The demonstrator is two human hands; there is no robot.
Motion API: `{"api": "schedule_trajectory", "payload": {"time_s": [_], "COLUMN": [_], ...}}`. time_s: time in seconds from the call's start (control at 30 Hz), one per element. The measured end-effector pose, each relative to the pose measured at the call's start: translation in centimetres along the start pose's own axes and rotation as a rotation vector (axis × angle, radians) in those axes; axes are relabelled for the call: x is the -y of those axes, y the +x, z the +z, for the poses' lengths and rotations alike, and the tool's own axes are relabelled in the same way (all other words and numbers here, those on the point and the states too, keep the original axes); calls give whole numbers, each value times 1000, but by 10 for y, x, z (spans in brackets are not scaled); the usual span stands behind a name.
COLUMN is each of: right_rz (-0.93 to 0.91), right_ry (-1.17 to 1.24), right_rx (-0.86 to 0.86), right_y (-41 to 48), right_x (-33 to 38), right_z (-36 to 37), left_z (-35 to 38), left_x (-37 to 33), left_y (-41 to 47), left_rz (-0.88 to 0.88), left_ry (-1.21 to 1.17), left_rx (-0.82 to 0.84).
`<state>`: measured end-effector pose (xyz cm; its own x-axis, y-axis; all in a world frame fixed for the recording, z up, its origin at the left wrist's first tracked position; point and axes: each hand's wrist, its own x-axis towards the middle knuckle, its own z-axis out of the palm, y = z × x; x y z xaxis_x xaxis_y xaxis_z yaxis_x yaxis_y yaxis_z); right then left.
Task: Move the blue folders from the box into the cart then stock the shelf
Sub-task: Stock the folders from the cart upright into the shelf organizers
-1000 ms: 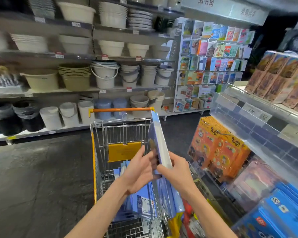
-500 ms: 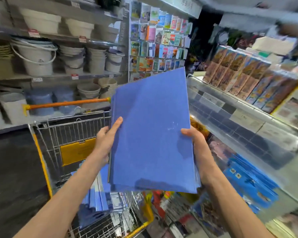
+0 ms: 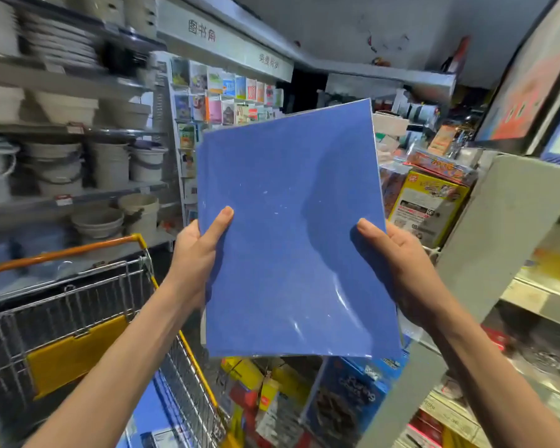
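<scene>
A stack of blue folders fills the middle of the head view, flat side toward me and raised to chest height. My left hand grips its left edge with the thumb across the front. My right hand grips the right edge the same way. The wire cart with an orange handle stands at the lower left, and more blue folders lie in its basket. The shelf on the right has a grey upright post close to the folders' right edge.
Buckets and basins line the shelves behind the cart. A rack of cards and books stands straight ahead. Yellow boxes and packaged goods crowd the right-hand shelf at several levels.
I lifted the folders out of the cart and turned them flat toward me. The view has swung up and right toward the shelf, and the folders are now higher.
</scene>
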<state>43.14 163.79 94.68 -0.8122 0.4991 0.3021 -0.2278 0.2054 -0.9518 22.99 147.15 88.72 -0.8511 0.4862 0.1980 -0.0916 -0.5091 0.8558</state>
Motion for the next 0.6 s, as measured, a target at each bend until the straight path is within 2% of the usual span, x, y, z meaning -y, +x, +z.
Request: {"api": "schedule_trajectory", "payload": {"time_s": [0.27,0.43,0.6], "right_rz": [-122,-170,-307], "right_ry": [49,60,43], "right_rx": [-108,-80,-144], "right_y": [-29,-65,-110], "right_x": [71,111,146], "right_z": [-88,-165,-247], "left_z": [115,202,303], "left_x": [-45,-48,-41], "left_y": [-46,-82,-110], "left_rz": [141,270,414], "left_ry": [49,96,106], "left_rx": [87,80,180]}}
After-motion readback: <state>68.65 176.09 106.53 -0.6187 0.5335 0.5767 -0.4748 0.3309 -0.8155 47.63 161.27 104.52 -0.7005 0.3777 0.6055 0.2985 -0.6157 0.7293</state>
